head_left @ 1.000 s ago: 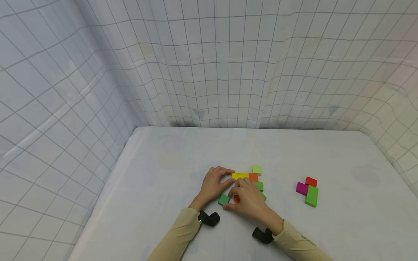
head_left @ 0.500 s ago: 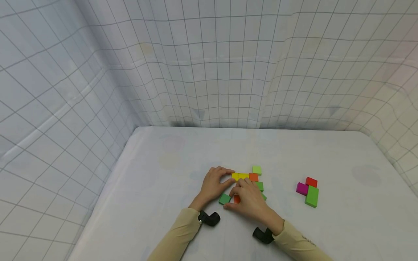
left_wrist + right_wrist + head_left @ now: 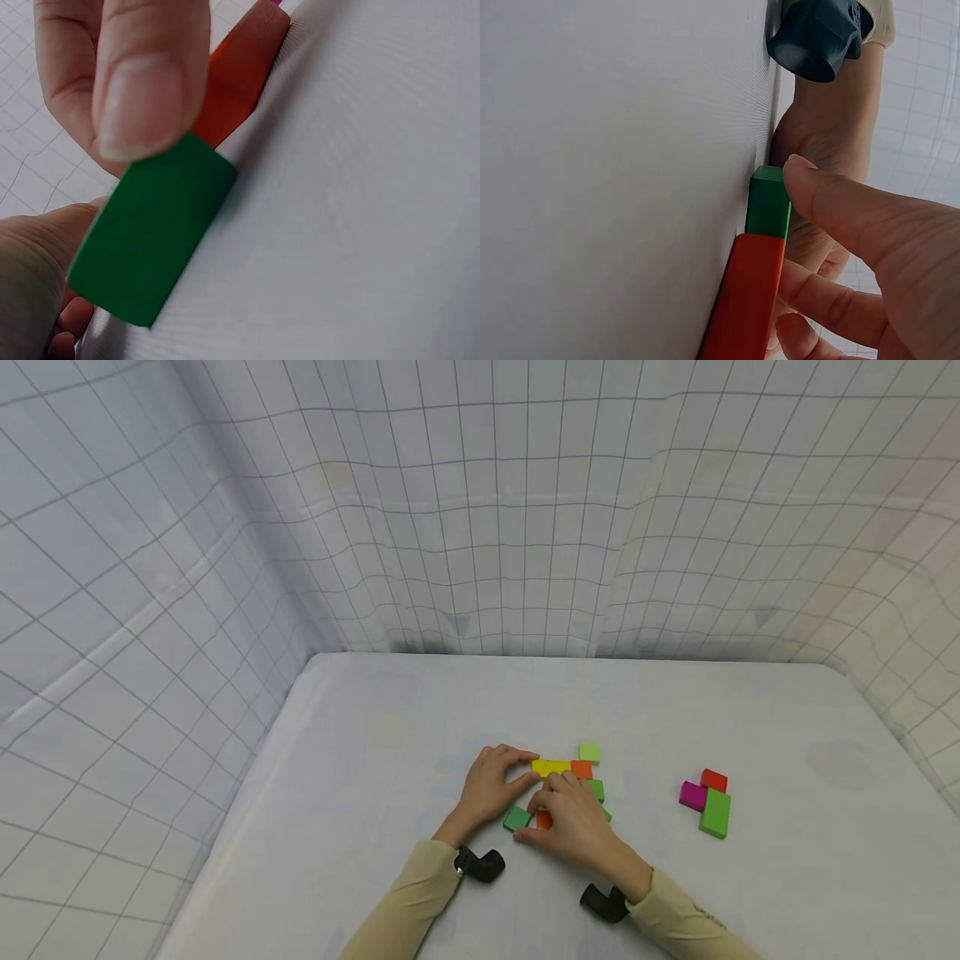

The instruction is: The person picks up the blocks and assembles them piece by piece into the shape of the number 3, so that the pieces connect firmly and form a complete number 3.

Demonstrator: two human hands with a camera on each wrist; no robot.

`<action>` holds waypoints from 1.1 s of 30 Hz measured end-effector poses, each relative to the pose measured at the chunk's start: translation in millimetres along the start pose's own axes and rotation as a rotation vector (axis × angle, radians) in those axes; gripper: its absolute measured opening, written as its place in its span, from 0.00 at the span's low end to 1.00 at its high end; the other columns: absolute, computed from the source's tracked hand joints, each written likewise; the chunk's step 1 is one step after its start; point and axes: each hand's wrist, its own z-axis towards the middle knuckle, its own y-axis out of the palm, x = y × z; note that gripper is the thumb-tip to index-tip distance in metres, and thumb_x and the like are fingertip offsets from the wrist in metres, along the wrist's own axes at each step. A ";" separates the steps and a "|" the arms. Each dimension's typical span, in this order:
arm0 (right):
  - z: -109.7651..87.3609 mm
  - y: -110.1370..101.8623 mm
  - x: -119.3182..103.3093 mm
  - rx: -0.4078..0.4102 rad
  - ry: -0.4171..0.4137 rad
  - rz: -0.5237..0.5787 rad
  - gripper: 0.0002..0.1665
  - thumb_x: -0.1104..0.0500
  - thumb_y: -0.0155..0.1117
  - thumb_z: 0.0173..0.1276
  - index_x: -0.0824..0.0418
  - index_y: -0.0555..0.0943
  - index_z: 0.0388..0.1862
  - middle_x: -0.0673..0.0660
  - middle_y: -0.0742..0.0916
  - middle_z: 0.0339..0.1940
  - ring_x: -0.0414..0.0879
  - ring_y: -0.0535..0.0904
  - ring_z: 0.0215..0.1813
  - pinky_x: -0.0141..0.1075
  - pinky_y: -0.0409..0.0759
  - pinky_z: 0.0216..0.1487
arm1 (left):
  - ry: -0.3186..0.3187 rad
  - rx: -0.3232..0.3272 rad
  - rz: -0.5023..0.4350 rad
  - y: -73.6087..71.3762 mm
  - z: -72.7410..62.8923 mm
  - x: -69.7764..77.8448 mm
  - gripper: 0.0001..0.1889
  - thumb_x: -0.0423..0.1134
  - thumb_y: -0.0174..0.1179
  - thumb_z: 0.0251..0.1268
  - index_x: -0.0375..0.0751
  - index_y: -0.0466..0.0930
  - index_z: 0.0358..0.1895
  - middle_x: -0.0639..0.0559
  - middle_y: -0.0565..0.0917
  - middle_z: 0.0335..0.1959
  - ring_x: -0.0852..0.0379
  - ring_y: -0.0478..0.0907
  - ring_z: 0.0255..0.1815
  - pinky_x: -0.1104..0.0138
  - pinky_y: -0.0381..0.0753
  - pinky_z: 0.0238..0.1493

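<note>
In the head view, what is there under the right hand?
From under the right hand, an orange-red block shows partly at one side, and two green blocks at the other. Whatever else it covers cannot be seen.

green block | yellow block | half-hidden block: seemingly orange-red | curtain: white, grey grid

From the left hand, a block row lies at three o'clock and the right hand at four. From the latter, a single block touches at nine; a block trio sits well apart at three.
</note>
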 end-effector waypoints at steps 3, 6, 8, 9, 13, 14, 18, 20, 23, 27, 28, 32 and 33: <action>0.3 -0.8 -0.4 -0.002 -0.002 0.007 0.19 0.41 0.78 0.45 0.51 0.84 0.26 0.45 0.71 0.27 0.43 0.63 0.33 0.36 0.63 0.35 | -0.007 -0.006 -0.001 0.1 -0.1 -0.9 0.17 0.51 0.61 0.63 0.51 0.83 0.53 0.57 0.80 0.46 0.57 0.71 0.46 0.62 0.69 0.48; 0.8 -1.7 -0.8 -0.010 0.001 0.014 0.19 0.41 0.78 0.45 0.51 0.84 0.27 0.45 0.71 0.27 0.42 0.63 0.32 0.36 0.63 0.35 | -0.006 -0.009 -0.003 -0.1 -0.3 -1.2 0.17 0.51 0.61 0.63 0.51 0.82 0.53 0.57 0.80 0.46 0.57 0.71 0.47 0.62 0.69 0.48; 1.3 -1.6 -0.8 -0.012 0.006 0.020 0.19 0.41 0.78 0.46 0.52 0.84 0.27 0.45 0.71 0.27 0.42 0.63 0.32 0.36 0.63 0.34 | -0.006 -0.012 -0.002 -0.3 -0.3 -1.0 0.17 0.51 0.61 0.63 0.51 0.82 0.53 0.57 0.80 0.46 0.57 0.71 0.47 0.62 0.69 0.48; 1.5 -1.7 -0.8 -0.012 0.008 0.023 0.19 0.41 0.78 0.45 0.52 0.83 0.27 0.45 0.71 0.28 0.42 0.63 0.33 0.35 0.63 0.34 | -0.006 -0.011 -0.002 -0.5 -0.3 -0.9 0.17 0.51 0.61 0.63 0.51 0.82 0.53 0.57 0.80 0.46 0.57 0.71 0.47 0.62 0.69 0.48; 2.2 -1.2 -0.5 0.013 0.000 0.028 0.18 0.44 0.79 0.44 0.52 0.82 0.26 0.46 0.72 0.28 0.42 0.64 0.33 0.36 0.64 0.34 | -0.010 -0.011 -0.003 -0.9 -0.1 -0.6 0.17 0.52 0.61 0.63 0.51 0.83 0.53 0.56 0.80 0.46 0.56 0.71 0.47 0.61 0.69 0.49; 2.3 -1.1 -0.4 0.017 -0.002 0.029 0.19 0.44 0.79 0.44 0.53 0.82 0.26 0.46 0.72 0.28 0.43 0.64 0.33 0.36 0.64 0.34 | -0.007 -0.008 -0.002 -0.9 -0.2 -0.4 0.17 0.52 0.61 0.63 0.51 0.83 0.52 0.56 0.80 0.46 0.56 0.71 0.47 0.61 0.69 0.49; 2.5 -1.7 -1.0 0.014 0.003 0.028 0.19 0.45 0.80 0.44 0.53 0.81 0.25 0.47 0.72 0.28 0.43 0.65 0.33 0.38 0.65 0.35 | -0.003 -0.001 -0.001 -1.1 -0.2 -0.2 0.17 0.52 0.61 0.63 0.51 0.83 0.52 0.56 0.80 0.46 0.56 0.71 0.46 0.61 0.69 0.48; 2.6 -2.3 -1.6 0.000 0.013 0.023 0.19 0.45 0.79 0.45 0.54 0.81 0.26 0.47 0.72 0.27 0.44 0.65 0.33 0.38 0.66 0.36 | 0.003 0.004 0.001 -1.1 -0.3 -0.2 0.17 0.52 0.61 0.63 0.51 0.83 0.52 0.56 0.80 0.45 0.56 0.71 0.46 0.61 0.69 0.48; 2.5 -2.6 -2.0 -0.019 0.023 0.014 0.18 0.45 0.79 0.46 0.54 0.81 0.26 0.47 0.72 0.27 0.44 0.65 0.33 0.38 0.65 0.36 | 0.008 0.008 0.004 -1.1 -0.2 -0.1 0.17 0.51 0.61 0.64 0.50 0.83 0.52 0.56 0.80 0.45 0.56 0.71 0.45 0.61 0.69 0.47; 2.1 -2.3 -1.5 -0.027 0.029 0.015 0.18 0.45 0.78 0.47 0.54 0.80 0.26 0.47 0.71 0.27 0.44 0.64 0.33 0.37 0.65 0.35 | 0.006 0.006 0.004 -1.0 -0.4 0.2 0.17 0.51 0.61 0.64 0.50 0.83 0.52 0.56 0.80 0.45 0.56 0.71 0.45 0.62 0.69 0.47; 1.9 -2.2 -1.2 -0.026 0.029 0.017 0.18 0.45 0.78 0.47 0.54 0.80 0.26 0.47 0.71 0.27 0.44 0.64 0.33 0.37 0.65 0.35 | 0.004 0.004 0.003 -0.8 -0.4 0.2 0.17 0.51 0.61 0.64 0.50 0.83 0.52 0.56 0.80 0.45 0.56 0.71 0.45 0.62 0.69 0.47; 1.2 -1.7 0.3 -0.018 0.026 0.018 0.18 0.46 0.78 0.47 0.53 0.79 0.26 0.46 0.70 0.27 0.43 0.64 0.33 0.37 0.64 0.35 | -0.008 -0.007 -0.002 0.2 0.1 -0.9 0.17 0.52 0.61 0.63 0.51 0.82 0.52 0.57 0.80 0.45 0.57 0.70 0.46 0.62 0.69 0.48; 1.1 -1.6 0.6 -0.016 0.025 0.018 0.18 0.46 0.78 0.47 0.53 0.79 0.26 0.47 0.70 0.27 0.43 0.64 0.33 0.37 0.64 0.35 | -0.007 -0.007 -0.002 0.4 0.2 -1.1 0.17 0.52 0.61 0.64 0.51 0.82 0.53 0.57 0.80 0.45 0.57 0.70 0.46 0.62 0.69 0.48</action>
